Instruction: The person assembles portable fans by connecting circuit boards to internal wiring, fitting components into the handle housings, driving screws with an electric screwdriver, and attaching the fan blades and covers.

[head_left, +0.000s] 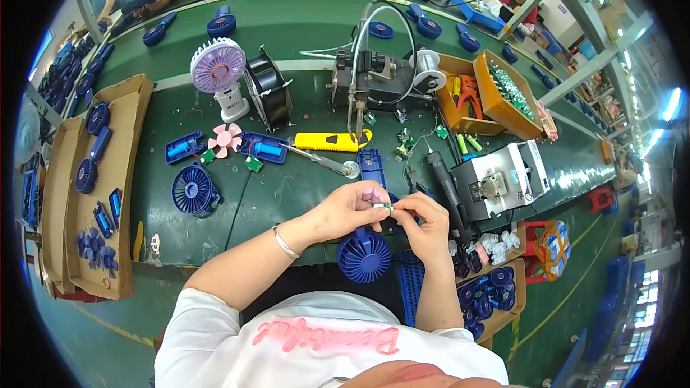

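Over the front of the green workbench, my left hand (346, 210) and my right hand (425, 224) meet and pinch a small green circuit board (387, 207) between their fingertips. The fingers cover part of the board. Just below them is a round blue fan head (364, 255) with a ribbed grille. Beyond my fingers lies an open blue handle casing (371, 165), partly hidden by my left hand. Dark-handled pliers (415, 181) rest beside my right hand. A black rod-shaped hand tool (444, 190) with a cable lies right of the pliers.
A soldering machine (374, 75) with a wire reel stands at the back. A yellow knife (327, 141) and screwdriver (320, 159) lie before it. Left are a purple fan (218, 68), black spool (267, 92) and cardboard tray (126, 172). A grey device (496, 181) stands right.
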A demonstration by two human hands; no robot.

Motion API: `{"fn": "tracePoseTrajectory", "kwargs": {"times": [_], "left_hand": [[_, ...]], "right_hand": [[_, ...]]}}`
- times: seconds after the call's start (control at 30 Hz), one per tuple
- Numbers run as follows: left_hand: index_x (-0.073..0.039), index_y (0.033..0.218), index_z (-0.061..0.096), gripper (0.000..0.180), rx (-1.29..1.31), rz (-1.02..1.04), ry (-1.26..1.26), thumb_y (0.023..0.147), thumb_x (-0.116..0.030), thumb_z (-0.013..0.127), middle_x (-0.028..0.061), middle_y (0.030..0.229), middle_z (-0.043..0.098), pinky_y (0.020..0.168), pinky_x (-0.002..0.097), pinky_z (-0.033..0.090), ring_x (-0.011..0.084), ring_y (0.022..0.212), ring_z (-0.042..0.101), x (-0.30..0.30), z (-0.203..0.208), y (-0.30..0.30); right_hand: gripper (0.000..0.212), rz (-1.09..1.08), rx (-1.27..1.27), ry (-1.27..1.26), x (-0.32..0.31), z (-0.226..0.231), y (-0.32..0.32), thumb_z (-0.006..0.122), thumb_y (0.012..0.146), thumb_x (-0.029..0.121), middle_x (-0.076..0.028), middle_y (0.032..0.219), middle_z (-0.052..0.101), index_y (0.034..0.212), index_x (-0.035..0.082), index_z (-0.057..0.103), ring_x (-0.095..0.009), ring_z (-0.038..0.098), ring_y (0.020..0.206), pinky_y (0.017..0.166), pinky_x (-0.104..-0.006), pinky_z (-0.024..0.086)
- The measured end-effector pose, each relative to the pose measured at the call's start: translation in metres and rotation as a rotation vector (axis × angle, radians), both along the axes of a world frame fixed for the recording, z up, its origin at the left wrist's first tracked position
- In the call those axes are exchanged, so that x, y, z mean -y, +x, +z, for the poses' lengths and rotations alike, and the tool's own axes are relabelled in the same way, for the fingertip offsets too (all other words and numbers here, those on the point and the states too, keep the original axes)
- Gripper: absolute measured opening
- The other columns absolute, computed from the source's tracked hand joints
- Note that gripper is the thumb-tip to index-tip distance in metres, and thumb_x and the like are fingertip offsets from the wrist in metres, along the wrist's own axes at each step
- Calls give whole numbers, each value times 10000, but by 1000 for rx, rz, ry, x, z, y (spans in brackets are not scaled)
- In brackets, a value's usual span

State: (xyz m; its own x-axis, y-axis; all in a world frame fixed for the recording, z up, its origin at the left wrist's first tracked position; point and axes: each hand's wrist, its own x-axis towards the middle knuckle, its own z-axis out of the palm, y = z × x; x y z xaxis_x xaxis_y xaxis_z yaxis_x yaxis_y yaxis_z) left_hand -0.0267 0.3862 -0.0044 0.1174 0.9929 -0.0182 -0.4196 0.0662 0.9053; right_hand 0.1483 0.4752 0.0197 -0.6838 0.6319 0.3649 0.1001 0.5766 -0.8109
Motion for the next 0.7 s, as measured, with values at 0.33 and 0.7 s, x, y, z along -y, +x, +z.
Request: {"fn": "tracePoseTrajectory", "kwargs": {"times": [0.33, 0.7], "left_hand": [[-23, 1011, 599, 132, -32, -15, 67, 885, -23, 636, 26, 953, 631, 821, 254, 502, 101, 868, 607, 3, 3, -3], [-34, 1033, 600, 172, 44, -276, 89, 868, -41, 649, 32, 929, 639, 806, 252, 489, 108, 840, 608, 2, -4, -10]], "right_hand": [[93, 105, 5, 59, 1, 9, 5, 714, 761, -20, -75, 755, 625, 840, -13, 665, -153, 591, 639, 556, -255, 449], [95, 494, 252, 175, -9, 53, 6, 693, 765, 25, -96, 749, 584, 847, 12, 646, -267, 578, 678, 586, -344, 459]]}}
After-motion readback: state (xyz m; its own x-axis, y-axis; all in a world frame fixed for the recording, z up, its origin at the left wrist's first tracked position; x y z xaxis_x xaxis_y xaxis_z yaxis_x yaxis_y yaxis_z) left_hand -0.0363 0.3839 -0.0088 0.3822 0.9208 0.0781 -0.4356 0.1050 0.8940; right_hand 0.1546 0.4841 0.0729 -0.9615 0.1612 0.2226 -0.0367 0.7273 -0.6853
